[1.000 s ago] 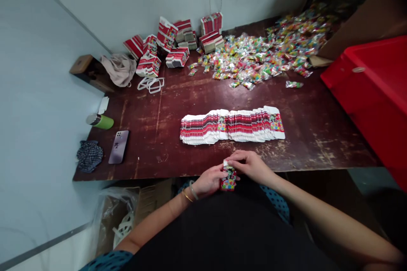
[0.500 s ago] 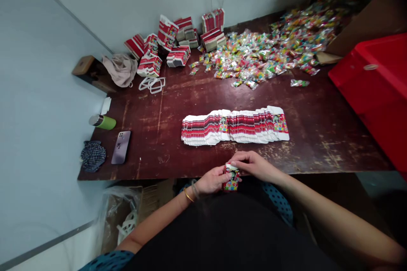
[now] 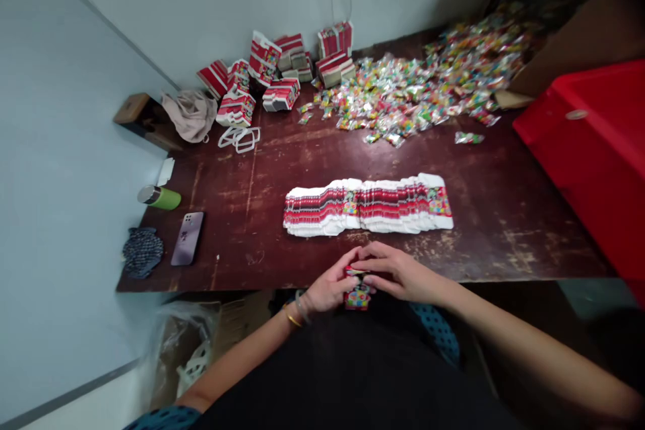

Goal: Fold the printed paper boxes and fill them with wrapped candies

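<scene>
Well — printed carton (image 3: pixel 357 301) between left hand (image 3: pixel 328 290) and right hand (image 3: pixel 403 274).

"What lies around that flat purple smartphone (image 3: pixel 188 238)?"

"A dark checked fabric bundle (image 3: pixel 142 252) at nine o'clock, a green cylindrical bottle (image 3: pixel 166 198) with a grey cap at eleven, and crumpled beige cloth (image 3: pixel 191 115) farther off at twelve."

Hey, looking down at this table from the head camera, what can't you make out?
In the head view:
Printed piece: partly hidden by the left hand and right hand.
Row of flat printed cards: lettering too small to read.
Red bin: cut off by the right edge.
Clear packets: overlapping, so uncountable.
</scene>
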The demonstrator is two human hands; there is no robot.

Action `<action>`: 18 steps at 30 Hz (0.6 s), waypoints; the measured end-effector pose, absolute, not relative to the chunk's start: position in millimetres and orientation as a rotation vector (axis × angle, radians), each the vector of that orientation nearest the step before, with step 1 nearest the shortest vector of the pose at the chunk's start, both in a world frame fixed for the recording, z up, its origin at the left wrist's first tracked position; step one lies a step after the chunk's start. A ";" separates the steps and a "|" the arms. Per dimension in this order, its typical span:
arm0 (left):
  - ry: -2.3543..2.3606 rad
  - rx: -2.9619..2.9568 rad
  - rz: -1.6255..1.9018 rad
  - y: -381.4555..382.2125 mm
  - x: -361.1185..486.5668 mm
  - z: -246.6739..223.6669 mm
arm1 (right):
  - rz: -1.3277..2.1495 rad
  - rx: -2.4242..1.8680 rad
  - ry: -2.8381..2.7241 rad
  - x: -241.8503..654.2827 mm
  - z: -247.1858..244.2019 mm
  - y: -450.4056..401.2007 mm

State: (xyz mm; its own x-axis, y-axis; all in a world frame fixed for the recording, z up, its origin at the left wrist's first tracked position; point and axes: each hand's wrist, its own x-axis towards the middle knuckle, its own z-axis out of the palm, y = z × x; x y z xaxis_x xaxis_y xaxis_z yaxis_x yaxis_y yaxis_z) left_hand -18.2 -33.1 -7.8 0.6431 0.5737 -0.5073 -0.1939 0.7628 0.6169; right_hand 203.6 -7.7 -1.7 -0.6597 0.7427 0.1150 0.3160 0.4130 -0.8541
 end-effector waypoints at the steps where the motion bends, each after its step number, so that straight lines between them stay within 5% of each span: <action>1: 0.784 0.597 0.469 -28.2 -20.0 -4.8 | 1.095 -0.978 -2.145 217.8 -8.7 8.6; 6: 0.938 0.986 0.430 0.1 -49.6 8.7 | 0.359 -1.798 -1.678 339.9 -42.1 118.9; 12: 0.961 1.172 -0.184 12.7 -96.1 13.7 | 0.206 -1.961 -1.608 410.7 -53.8 158.7; 18: 1.003 0.985 0.321 9.2 -83.8 1.9 | 0.080 -2.023 -1.311 389.9 -68.7 72.2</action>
